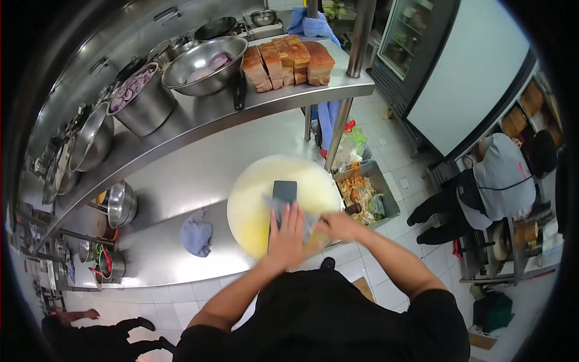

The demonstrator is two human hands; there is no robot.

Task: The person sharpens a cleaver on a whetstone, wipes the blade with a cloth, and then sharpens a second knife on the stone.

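On the round white chopping board (247,211) lies a dark rectangular sharpening stone (284,189), its lower part covered by my hand and the blade. A broad knife blade (309,224), smeared by motion, slants across the stone. My right hand (341,227) is closed around the knife's handle at the board's right edge. My left hand (286,236) rests on the blade with its fingers stretched out flat, pressing it over the stone. A crumpled blue-grey cloth (196,233) lies on the steel counter left of the board.
Above the counter runs a steel shelf (199,120) with blocks of pork belly (289,63), a bowl (205,65) and a pot of sliced onions (134,90). A scrap bin (386,187) stands right of the board. Co-workers (503,175) (108,338) are at right and lower left.
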